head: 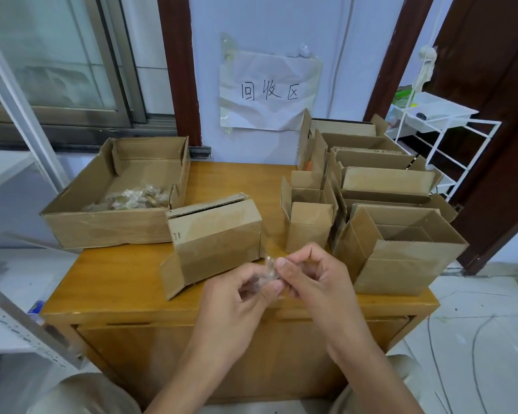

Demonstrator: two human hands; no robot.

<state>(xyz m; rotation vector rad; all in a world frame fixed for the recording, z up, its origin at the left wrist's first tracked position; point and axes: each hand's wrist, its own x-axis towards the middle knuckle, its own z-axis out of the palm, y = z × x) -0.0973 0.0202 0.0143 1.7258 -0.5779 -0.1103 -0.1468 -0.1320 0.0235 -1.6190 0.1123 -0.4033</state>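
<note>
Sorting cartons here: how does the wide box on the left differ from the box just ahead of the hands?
The wide box is open-topped and holds crumpled clear scraps; the near box has its top covered. The wide box is larger and shallow; the near box is narrower, with one end flap hanging open. Both are plain brown cardboard on the wooden table.
</note>
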